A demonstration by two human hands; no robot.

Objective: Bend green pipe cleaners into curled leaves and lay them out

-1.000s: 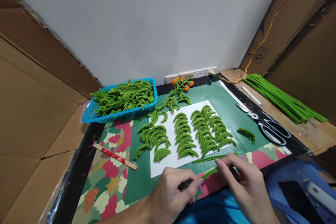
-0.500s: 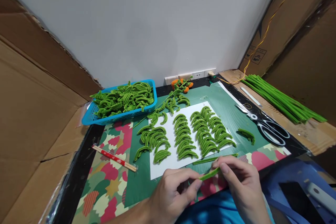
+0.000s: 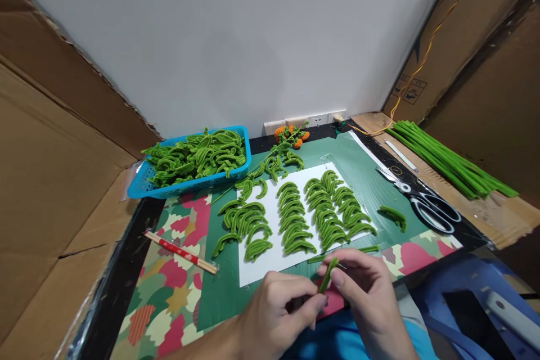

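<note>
Between my two hands is a short green pipe cleaner (image 3: 328, 276), tilted up at its far end. My left hand (image 3: 283, 306) pinches its lower end between thumb and fingers. My right hand (image 3: 366, 291) has closed thumb and fingers on the upper end. Just beyond them, another straight green pipe cleaner (image 3: 368, 248) lies partly hidden behind my right hand. Curved green pipe-cleaner leaves (image 3: 294, 219) are laid in rows on a white sheet of paper (image 3: 270, 273). One more curved leaf piece (image 3: 393, 216) lies on the green mat to the right.
A blue basket (image 3: 189, 182) heaped with green leaf pieces stands back left. Wrapped chopsticks (image 3: 181, 252) lie at left, scissors (image 3: 422, 199) at right. Long green pipe cleaners (image 3: 451, 160) and a white pen (image 3: 401, 156) rest on cardboard. An orange-flowered stem (image 3: 291, 138) lies near the wall sockets.
The pipe cleaner has turned from nearly level to steeply tilted and looks shorter or folded. My right hand has moved left, closer to my left hand.
</note>
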